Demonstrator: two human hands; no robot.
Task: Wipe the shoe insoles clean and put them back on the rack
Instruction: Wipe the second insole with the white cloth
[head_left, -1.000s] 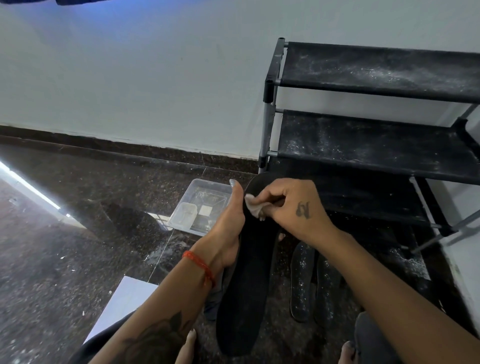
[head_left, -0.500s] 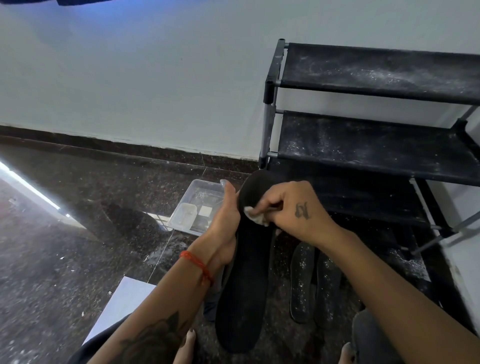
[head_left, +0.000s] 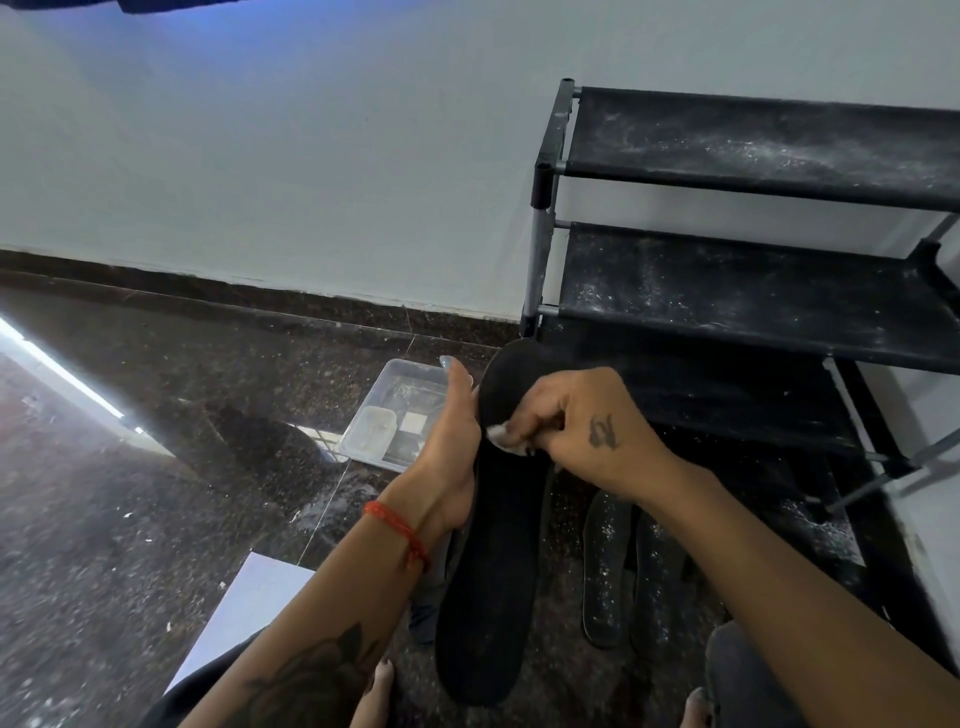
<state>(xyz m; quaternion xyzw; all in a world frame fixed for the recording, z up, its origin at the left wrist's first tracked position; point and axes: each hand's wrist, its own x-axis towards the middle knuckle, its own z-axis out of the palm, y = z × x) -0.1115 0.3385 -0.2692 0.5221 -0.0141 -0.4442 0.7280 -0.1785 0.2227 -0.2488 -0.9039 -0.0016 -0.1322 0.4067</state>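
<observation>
A long black insole (head_left: 493, 561) stands nearly upright in front of me, toe end up. My left hand (head_left: 448, 452) holds it along its left edge, thumb pointing up. My right hand (head_left: 576, 421) pinches a small white wipe (head_left: 503, 437) and presses it on the insole's upper part. Two more black insoles (head_left: 605, 566) speckled with white dust lie side by side on the floor to the right. The black shoe rack (head_left: 753, 291) stands at the right against the wall, its shelves dusted white.
A clear plastic tray (head_left: 390, 415) with small items sits on the dark speckled floor left of the insole. A white sheet (head_left: 244, 608) lies near my left forearm. White specks litter the floor. My knee (head_left: 737, 670) and toes show at the bottom.
My right hand with the wipe has slid a little down and left across the insole's upper part. The insole has shifted slightly; my left hand keeps its hold.
</observation>
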